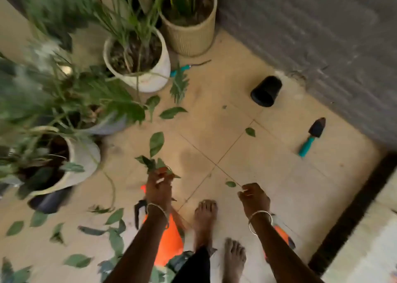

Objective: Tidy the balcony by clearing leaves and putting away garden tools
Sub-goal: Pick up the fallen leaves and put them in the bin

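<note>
My left hand point(159, 189) grips a bunch of green leaves point(155, 153) that fan out above its fingers. My right hand point(253, 198) hangs with curled fingers just beside a small leaf point(230, 184) on the tiles; whether it pinches anything is blurred. Loose leaves point(171, 112) lie scattered over the beige floor, with several more at lower left point(115, 217). A trowel with a teal handle point(311, 137) lies at the right near the wall. A second teal-handled tool point(182, 68) lies behind the white pot.
Potted plants crowd the left: a white pot point(159, 72), a woven beige pot point(191, 35), a grey-white pot point(86, 160). A black pot point(266, 91) lies tipped over by the grey wall point(322, 35). An orange object point(169, 244) sits under my arms by my bare feet.
</note>
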Demonstrator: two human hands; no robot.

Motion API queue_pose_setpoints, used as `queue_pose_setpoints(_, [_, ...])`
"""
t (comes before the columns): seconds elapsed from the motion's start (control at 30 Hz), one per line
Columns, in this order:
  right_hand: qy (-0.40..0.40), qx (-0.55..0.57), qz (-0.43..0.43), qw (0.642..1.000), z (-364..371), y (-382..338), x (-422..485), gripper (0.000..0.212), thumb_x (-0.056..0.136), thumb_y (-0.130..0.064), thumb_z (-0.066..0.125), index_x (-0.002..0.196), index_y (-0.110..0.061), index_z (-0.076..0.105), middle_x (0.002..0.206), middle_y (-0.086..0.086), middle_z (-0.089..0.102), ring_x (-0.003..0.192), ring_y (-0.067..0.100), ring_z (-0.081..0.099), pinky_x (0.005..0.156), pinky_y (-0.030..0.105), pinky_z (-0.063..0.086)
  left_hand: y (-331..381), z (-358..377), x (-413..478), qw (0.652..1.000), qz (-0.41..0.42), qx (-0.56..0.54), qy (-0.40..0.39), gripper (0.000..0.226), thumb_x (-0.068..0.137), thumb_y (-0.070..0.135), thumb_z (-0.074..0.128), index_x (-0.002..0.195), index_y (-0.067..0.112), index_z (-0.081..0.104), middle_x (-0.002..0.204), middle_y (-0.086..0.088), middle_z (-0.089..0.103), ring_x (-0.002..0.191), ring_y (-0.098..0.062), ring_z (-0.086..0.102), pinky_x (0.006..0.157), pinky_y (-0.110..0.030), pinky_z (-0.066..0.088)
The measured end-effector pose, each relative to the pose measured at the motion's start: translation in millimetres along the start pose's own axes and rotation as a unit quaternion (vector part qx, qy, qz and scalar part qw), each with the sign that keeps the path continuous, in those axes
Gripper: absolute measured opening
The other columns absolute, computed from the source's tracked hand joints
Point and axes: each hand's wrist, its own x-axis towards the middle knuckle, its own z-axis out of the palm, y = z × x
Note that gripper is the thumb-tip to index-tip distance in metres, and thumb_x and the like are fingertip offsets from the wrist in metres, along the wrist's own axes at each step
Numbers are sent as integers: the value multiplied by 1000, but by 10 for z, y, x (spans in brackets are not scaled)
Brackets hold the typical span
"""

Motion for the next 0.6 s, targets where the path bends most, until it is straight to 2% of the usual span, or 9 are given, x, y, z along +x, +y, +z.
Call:
queue_pose_setpoints(0.07, [-12, -18, -11, 1000, 398, 369, 514, 25, 72, -12, 81, 88, -19, 64, 81, 3, 69, 78, 25, 66, 69, 28, 47, -381, 175, 472, 999, 18, 22, 22, 25, 85, -10, 60, 98, 11, 59, 93, -14, 64, 75, -8, 62, 67, -23, 48])
queue_pose_setpoints(0.13, [-23, -56, -38, 997, 703, 696, 932, 34, 69, -18, 85, 95, -17, 63, 89, 2, 65, 81, 21, 62, 71, 29, 47, -694, 292, 880, 997, 44, 50, 46, 29, 83, -11, 62, 106, 6, 56, 84, -3, 58, 53, 4, 56, 45, -8, 39])
queue_pose_setpoints(0.2, [-40, -97, -74, 992, 975, 1018, 1279, 42, 67, -20, 88, 101, -17, 63, 95, 1, 60, 86, 19, 57, 76, 31, 47, -1058, 354, 1293, 991, 69, 90, 69, 34, 81, -10, 67, 111, 0, 55, 94, -10, 58, 66, -5, 57, 42, -6, 38])
queue_pose_setpoints(0.27, [-64, -161, -127, 977, 1191, 1314, 1528, 48, 64, -17, 88, 106, -15, 63, 99, 4, 57, 89, 23, 54, 80, 32, 44, -1378, 334, 1675, 984, 80, 125, 100, 45, 76, -3, 74, 117, 0, 54, 108, -18, 55, 89, -23, 55, 49, -7, 41])
queue_pose_setpoints(0.3, [-69, -198, -152, 966, 1235, 1427, 1594, 49, 64, -15, 88, 107, -13, 64, 101, 7, 57, 91, 27, 54, 81, 32, 43, -1513, 312, 1823, 979, 87, 153, 105, 52, 72, 5, 79, 118, 4, 54, 112, -18, 54, 95, -29, 55, 61, -12, 47])
queue_pose_setpoints(0.4, [-46, -274, -227, 934, 1324, 1785, 1745, 33, 72, -20, 79, 102, -10, 68, 103, 12, 62, 93, 34, 56, 82, 35, 39, -1816, 230, 2206, 959, 89, 230, 136, 74, 59, 38, 78, 123, 17, 48, 120, -11, 46, 106, -36, 53, 93, -41, 46])
queue_pose_setpoints(0.47, [-23, -288, -251, 924, 1303, 1892, 1804, 24, 72, -12, 79, 94, -9, 71, 98, 15, 67, 88, 36, 62, 80, 39, 47, -1882, 246, 2367, 948, 72, 261, 167, 84, 63, 47, 81, 131, 19, 41, 130, -12, 40, 115, -38, 48, 98, -46, 40])
queue_pose_setpoints(0.53, [4, -269, -282, 921, 1284, 1895, 1850, 29, 63, 5, 85, 88, -3, 72, 91, 20, 70, 78, 39, 69, 70, 46, 55, -1927, 286, 2532, 940, 61, 282, 184, 97, 64, 56, 81, 138, 19, 32, 138, -12, 33, 126, -39, 40, 102, -48, 35])
queue_pose_setpoints(0.6, [5, -274, -313, 909, 1268, 1854, 1928, 27, 65, 8, 82, 87, -5, 72, 87, 17, 71, 69, 36, 69, 62, 35, 55, -1977, 346, 2712, 935, 61, 295, 187, 110, 59, 69, 77, 143, 24, 22, 142, -10, 27, 132, -37, 33, 106, -52, 30])
